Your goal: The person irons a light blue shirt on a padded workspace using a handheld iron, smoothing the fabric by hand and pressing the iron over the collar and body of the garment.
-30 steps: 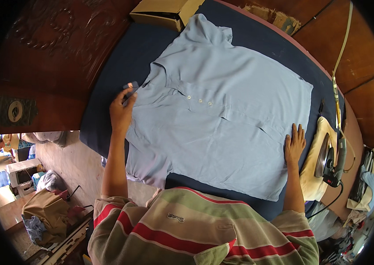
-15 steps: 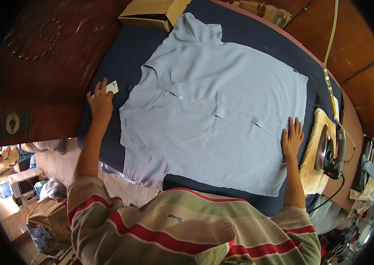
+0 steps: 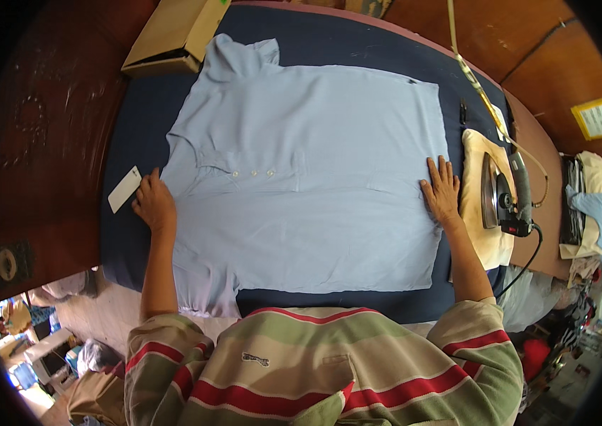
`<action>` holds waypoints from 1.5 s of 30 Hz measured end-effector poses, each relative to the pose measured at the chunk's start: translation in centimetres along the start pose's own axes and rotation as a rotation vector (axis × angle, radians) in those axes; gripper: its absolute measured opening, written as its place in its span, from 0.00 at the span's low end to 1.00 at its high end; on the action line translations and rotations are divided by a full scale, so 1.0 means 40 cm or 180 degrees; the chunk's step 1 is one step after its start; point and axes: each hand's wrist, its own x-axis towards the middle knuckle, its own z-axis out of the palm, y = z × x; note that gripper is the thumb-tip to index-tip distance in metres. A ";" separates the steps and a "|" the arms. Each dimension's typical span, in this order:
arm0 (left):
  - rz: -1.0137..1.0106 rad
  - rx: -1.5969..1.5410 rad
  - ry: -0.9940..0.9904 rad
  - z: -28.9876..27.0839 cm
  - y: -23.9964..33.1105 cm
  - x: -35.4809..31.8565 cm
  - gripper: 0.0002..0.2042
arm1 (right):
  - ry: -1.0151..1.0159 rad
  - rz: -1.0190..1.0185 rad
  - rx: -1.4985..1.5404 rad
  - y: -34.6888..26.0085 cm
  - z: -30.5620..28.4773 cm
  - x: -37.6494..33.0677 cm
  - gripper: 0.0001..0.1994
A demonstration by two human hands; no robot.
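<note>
I appear to be spreading and smoothing a pale blue, short-sleeved fabric shirt with small pale buttons [image 3: 329,234] over the dark navy cloth-covered worktop [image 3: 134,121]. As I judge it, the next move calls for light, even tension between neck and hem, easing out the shallow creases around the button placket without dragging the cloth askew.

The shirt lies flat between my hands, its neck end toward my left and its hem toward my right; one sleeve points to the far side, the other toward me. My left hand [image 3: 153,202] is at the neck edge with fingers loosely bent; I cannot tell whether they pinch the fabric. Just outside it lies a white rectangular card [image 3: 125,189]. My right hand [image 3: 443,189] rests spread on the hem end, palm down, gripping nothing. Near it, past the hem, a steel-soled iron with a dark grey handle [image 3: 505,200] sits on a cream cloth pad [image 3: 489,252], apart from the shirt.
</note>
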 end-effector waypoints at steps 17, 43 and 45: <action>0.0197 -0.2085 -0.0444 0.039 0.102 0.310 0.15 | 0.0668 -0.0175 0.0166 -0.042 0.003 0.444 0.24; -0.0149 -0.1026 -0.0458 -0.052 0.226 0.029 0.11 | 0.0508 -0.0119 -0.0083 -0.069 0.026 0.237 0.28; -0.0369 -0.1120 -0.0694 -0.049 0.205 0.030 0.11 | 0.0461 -0.0096 -0.0078 -0.064 0.019 0.241 0.28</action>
